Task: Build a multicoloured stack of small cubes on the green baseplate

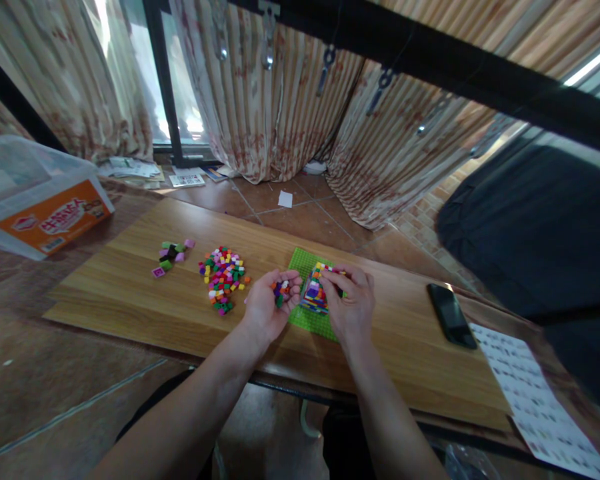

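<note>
My left hand (pixel 273 303) is palm up with curled fingers, cupping several small colourful toy bricks (pixel 282 291). Just right of it, a multicoloured brick structure (pixel 314 297) rises from a green studded baseplate (pixel 300 325). Over the structure's right side is my right hand (pixel 351 300), its thumb and index finger brought together at the top bricks. Whatever sits between those fingertips is too small to make out. Left of my hands lies a pile of loose small bricks (pixel 225 273) in many colours.
A smaller group of pink, green and black pieces (pixel 171 255) lies farther left on the wooden board (pixel 145 307). A clear plastic bin (pixel 40 200) stands at far left. To the right are a black phone (pixel 451 316) and a printed sheet (pixel 525 387).
</note>
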A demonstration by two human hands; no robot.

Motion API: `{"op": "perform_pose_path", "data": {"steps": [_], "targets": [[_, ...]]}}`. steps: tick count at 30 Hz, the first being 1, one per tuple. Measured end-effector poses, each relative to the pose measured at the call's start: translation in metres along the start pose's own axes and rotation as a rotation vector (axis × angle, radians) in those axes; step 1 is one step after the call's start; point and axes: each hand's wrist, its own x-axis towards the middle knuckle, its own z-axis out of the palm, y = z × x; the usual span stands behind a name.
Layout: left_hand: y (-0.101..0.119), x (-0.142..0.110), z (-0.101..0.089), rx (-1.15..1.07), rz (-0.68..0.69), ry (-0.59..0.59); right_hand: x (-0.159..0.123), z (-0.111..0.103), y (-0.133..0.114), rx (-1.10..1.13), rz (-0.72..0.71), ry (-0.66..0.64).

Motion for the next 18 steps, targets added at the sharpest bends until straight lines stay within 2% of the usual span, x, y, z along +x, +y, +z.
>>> {"op": "perform_pose_path", "data": {"steps": [4, 7, 18], "targets": [[-0.0019, 0.0004, 0.0, 0.013, -0.014, 0.002, -0.0001, 0.0022, -0.0002, 0.046, 0.085, 0.031], [-0.0021, 0.0003, 0.0003, 0.018, -0.014, 0.006, -0.0001, 0.0027, -0.0005, 0.06, 0.095, 0.042], [-0.002, 0.0007, 0.0, 0.015, -0.016, -0.011, -0.0006, -0.001, -0.0038, 0.007, -0.049, 0.008]]}}
